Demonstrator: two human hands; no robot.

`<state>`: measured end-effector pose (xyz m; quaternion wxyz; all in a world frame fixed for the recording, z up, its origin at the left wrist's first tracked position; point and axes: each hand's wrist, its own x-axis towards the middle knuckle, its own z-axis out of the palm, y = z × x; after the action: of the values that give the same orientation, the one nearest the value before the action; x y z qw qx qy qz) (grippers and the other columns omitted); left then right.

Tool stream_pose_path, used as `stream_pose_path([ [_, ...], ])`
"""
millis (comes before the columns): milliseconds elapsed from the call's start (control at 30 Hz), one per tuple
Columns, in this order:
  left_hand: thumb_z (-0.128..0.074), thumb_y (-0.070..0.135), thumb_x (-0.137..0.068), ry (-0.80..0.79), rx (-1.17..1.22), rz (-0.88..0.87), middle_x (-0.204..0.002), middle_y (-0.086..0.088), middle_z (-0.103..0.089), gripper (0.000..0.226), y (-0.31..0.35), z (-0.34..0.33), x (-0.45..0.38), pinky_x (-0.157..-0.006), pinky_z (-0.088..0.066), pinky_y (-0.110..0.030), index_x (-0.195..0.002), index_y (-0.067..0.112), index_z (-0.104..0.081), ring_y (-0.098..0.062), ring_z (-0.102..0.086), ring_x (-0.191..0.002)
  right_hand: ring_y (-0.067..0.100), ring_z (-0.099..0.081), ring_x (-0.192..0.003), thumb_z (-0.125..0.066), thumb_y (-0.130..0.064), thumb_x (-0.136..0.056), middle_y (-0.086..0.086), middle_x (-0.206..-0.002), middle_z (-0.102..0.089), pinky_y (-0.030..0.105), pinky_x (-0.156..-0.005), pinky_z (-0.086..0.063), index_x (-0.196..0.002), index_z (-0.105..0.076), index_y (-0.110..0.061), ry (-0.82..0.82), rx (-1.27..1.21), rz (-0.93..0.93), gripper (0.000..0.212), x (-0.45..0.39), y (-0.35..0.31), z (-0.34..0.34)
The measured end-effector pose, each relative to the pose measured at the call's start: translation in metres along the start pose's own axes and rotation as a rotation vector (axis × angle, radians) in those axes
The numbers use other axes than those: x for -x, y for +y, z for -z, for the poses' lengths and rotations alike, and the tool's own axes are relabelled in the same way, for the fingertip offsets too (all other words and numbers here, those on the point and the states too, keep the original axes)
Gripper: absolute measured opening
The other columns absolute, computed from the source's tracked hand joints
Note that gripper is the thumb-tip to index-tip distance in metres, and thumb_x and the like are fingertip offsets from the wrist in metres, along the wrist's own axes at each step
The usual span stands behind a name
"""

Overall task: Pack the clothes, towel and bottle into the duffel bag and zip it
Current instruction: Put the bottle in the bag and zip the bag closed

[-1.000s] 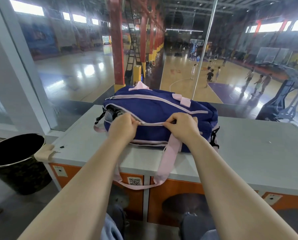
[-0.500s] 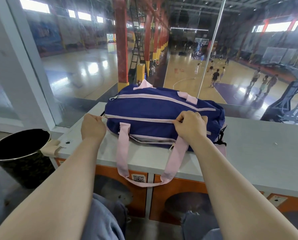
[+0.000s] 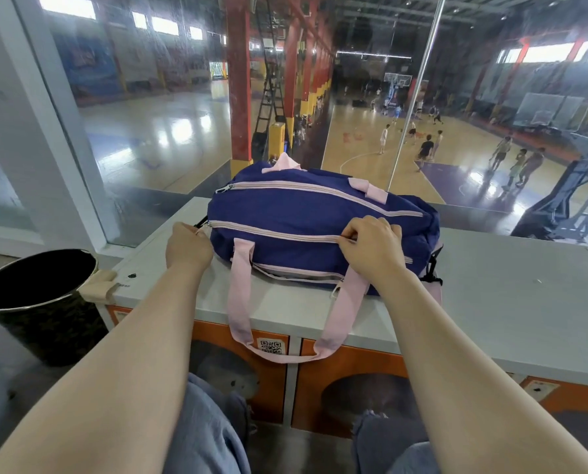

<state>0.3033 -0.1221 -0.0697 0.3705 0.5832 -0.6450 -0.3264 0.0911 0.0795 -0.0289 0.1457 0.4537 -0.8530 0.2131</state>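
While right hand (image 3: pixel 371 246) pinches duffel bag (image 3: pixel 319 227) zipper seam, left hand (image 3: pixel 188 246) apparently grips the pull.

Duffel bag (image 3: pixel 319 213) atop grey counter (image 3: pixel 508 302).

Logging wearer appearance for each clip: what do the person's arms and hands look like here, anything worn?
Both forearms are bare to the frame edge, with no sleeves visible. The left hand and right hand show no gloves, rings, watch or bracelets. Blue-grey trousers cover the legs below.
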Motion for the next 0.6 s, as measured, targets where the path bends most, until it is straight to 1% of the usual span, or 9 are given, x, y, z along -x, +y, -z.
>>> stream_pose_path([
  [67,-0.048,0.021,-0.089,0.035,-0.102,-0.097,-0.112,-0.026,-0.062,0.031,0.005,-0.002,0.008,-0.081,-0.048,-0.048,-0.107,-0.001,-0.062,-0.044,-0.056,-0.102,0.020,-0.050,-0.100,-0.053,-0.031,-0.091,-0.004,-0.105,-0.060,0.038,-0.096,-0.034,-0.100,-0.061,-0.026,0.001,-0.015,0.040,0.012,0.005,-0.001,0.000],
  [100,-0.048,0.021,-0.089,0.057,-0.154,-0.147,-0.114,-0.023,-0.061,0.030,0.010,-0.002,0.013,-0.082,-0.047,-0.047,-0.107,0.002,-0.062,-0.042,-0.054,-0.104,0.020,-0.049,-0.102,-0.053,-0.028,-0.091,-0.005,-0.109,-0.059,0.037,-0.097,-0.033,-0.103,-0.059,-0.027,0.015,-0.035,0.067,0.014,0.008,-0.003,0.001],
  [200,-0.052,0.016,-0.092,0.115,-0.233,-0.245,-0.128,-0.018,-0.052,0.030,0.027,-0.002,0.031,-0.093,-0.043,-0.046,-0.122,0.007,-0.054,-0.037,-0.047,-0.117,0.015,-0.047,-0.107,-0.051,-0.017,-0.090,-0.007,-0.116,-0.056,0.035,-0.101,-0.032,-0.107,-0.058,-0.027,0.053,-0.084,0.183,0.020,0.017,-0.012,0.007],
  [267,-0.056,0.015,-0.092,0.170,-0.201,-0.320,-0.128,-0.015,-0.053,0.030,0.034,-0.002,0.038,-0.095,-0.043,-0.044,-0.121,0.009,-0.053,-0.033,-0.048,-0.117,0.013,-0.048,-0.105,-0.049,-0.012,-0.089,-0.008,-0.115,-0.058,0.032,-0.099,-0.036,-0.105,-0.060,-0.027,0.045,-0.074,0.276,0.024,0.021,-0.016,0.012],
  [333,-0.059,0.014,-0.091,0.165,-0.106,-0.434,-0.115,-0.009,-0.061,0.023,0.037,-0.006,0.039,-0.090,-0.050,-0.041,-0.114,0.012,-0.057,-0.026,-0.055,-0.106,0.011,-0.051,-0.099,-0.049,-0.010,-0.088,-0.009,-0.110,-0.062,0.030,-0.095,-0.043,-0.104,-0.064,-0.028,-0.026,-0.081,0.340,0.028,0.025,-0.018,0.015],
  [400,-0.056,0.012,-0.090,0.073,-0.036,-0.592,-0.097,0.001,-0.062,0.015,0.043,-0.012,0.044,-0.079,-0.053,-0.037,-0.105,0.016,-0.058,-0.018,-0.059,-0.090,0.009,-0.054,-0.094,-0.048,-0.010,-0.089,-0.010,-0.105,-0.066,0.028,-0.089,-0.050,-0.105,-0.065,-0.029,-0.146,-0.093,0.352,0.030,0.031,-0.019,0.011],
  [500,-0.051,0.010,-0.091,-0.212,-0.042,-0.856,-0.089,0.008,-0.059,0.013,0.056,-0.023,0.064,-0.073,-0.050,-0.029,-0.092,0.022,-0.056,-0.010,-0.056,-0.082,0.011,-0.058,-0.090,-0.048,-0.014,-0.089,-0.009,-0.106,-0.067,0.030,-0.080,-0.055,-0.106,-0.066,-0.030,-0.280,-0.018,0.318,0.029,0.038,-0.017,0.002],
  [533,-0.051,0.010,-0.090,-0.319,-0.068,-0.914,-0.088,0.009,-0.058,0.014,0.059,-0.026,0.071,-0.074,-0.050,-0.029,-0.089,0.023,-0.056,-0.008,-0.056,-0.082,0.012,-0.060,-0.087,-0.047,-0.017,-0.089,-0.009,-0.105,-0.068,0.033,-0.078,-0.056,-0.105,-0.067,-0.031,-0.312,0.008,0.299,0.029,0.038,-0.017,0.001],
  [600,-0.050,0.013,-0.089,-0.519,-0.135,-0.936,-0.086,0.012,-0.060,0.016,0.063,-0.032,0.081,-0.074,-0.053,-0.034,-0.087,0.027,-0.057,-0.007,-0.057,-0.080,0.016,-0.060,-0.081,-0.045,-0.022,-0.089,-0.007,-0.100,-0.067,0.036,-0.073,-0.056,-0.103,-0.066,-0.031,-0.355,0.060,0.256,0.027,0.037,-0.016,0.005],
])
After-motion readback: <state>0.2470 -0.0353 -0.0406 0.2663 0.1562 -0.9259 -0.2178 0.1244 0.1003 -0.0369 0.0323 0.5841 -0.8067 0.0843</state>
